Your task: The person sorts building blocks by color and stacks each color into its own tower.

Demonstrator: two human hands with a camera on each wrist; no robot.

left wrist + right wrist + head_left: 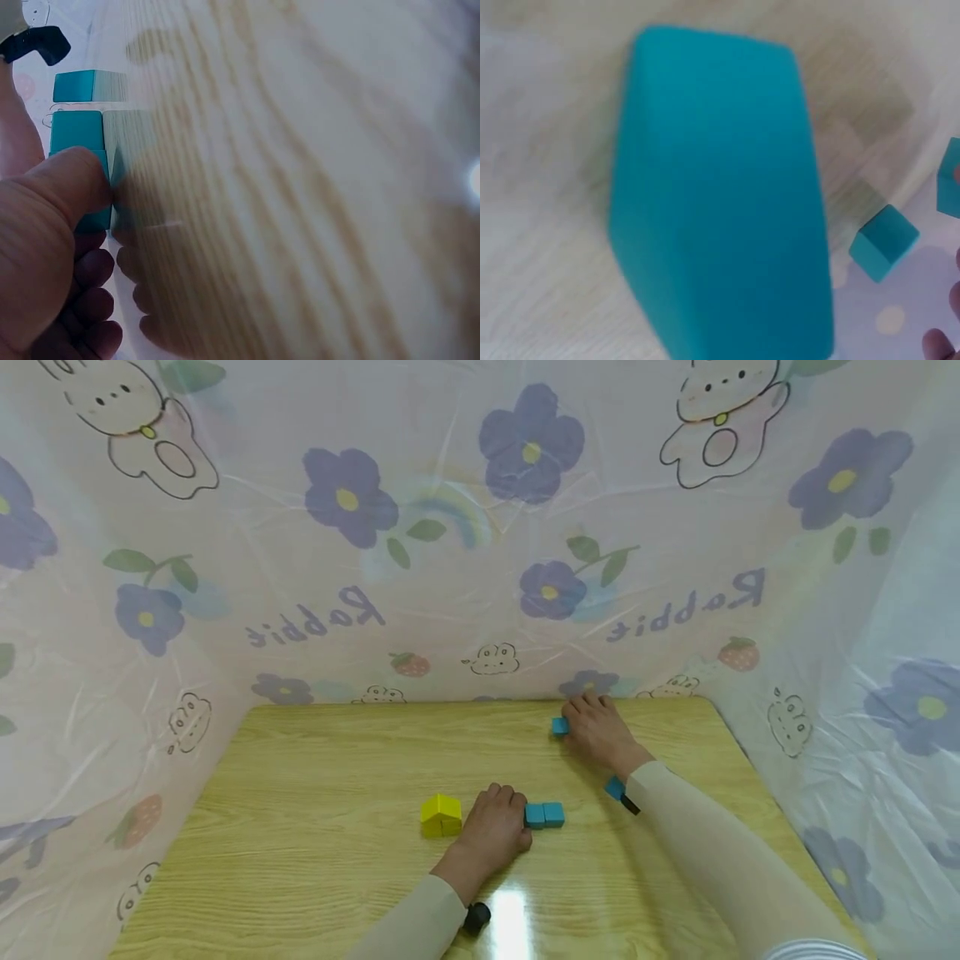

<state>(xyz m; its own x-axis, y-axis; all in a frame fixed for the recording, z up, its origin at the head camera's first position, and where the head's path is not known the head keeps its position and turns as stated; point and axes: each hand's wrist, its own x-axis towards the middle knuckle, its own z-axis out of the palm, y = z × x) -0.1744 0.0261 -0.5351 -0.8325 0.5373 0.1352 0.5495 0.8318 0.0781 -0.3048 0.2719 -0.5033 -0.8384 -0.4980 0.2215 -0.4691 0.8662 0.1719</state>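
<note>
Blue block [94, 219] pinched, left hand [491, 828] faces open table [315, 768]; right hand [602, 735], grip unclear, hugs its edge [450, 703].

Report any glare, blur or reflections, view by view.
Head: white glare on the table, near the bottom edge; left wrist: the left hand reflects in the glossy surface; right wrist: the large foreground blue block looks blurred.

White glare [510, 927] marks the table [300, 860] (head view), while the right wrist view's nearest block [720, 195] blurs.
</note>
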